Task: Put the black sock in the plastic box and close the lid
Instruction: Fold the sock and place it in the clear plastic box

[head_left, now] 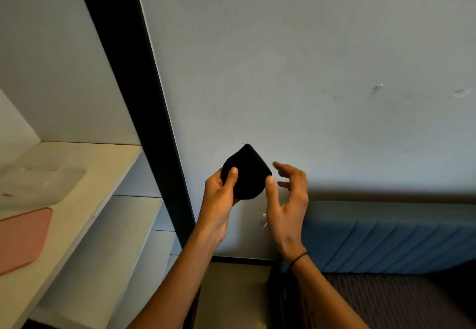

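The left hand's [219,194] fingers [231,178] are curled around the lower left edge of a small black fabric sock [247,171], folded into a rounded, teardrop-like bundle with its point upward; the thumb presses on the front of the cloth and the rest of the grip wraps behind it. The right hand [287,199] meets the bundle only at its thumb tip, which touches the sock's right edge, while its other fingers [286,170] are spread loosely apart and held off the cloth, gripping nothing. A thin black band [298,257] circles the right wrist. The sock is held up in the air in front of a pale, scuffed painted wall [309,58], well apart from the shelf at the left. Just left of the hands runs a tall black vertical post [144,91]. Beyond it, a cream-white shelf [103,163] carries a translucent clear plastic box [43,187] with rounded corners, and a flat pink rounded-corner lid [23,236] lies just beside it, nearer the camera and off the box. Lower white shelves [123,225] step down beneath. At the lower right a blue padded ribbed panel [386,238] runs along the foot of the wall.
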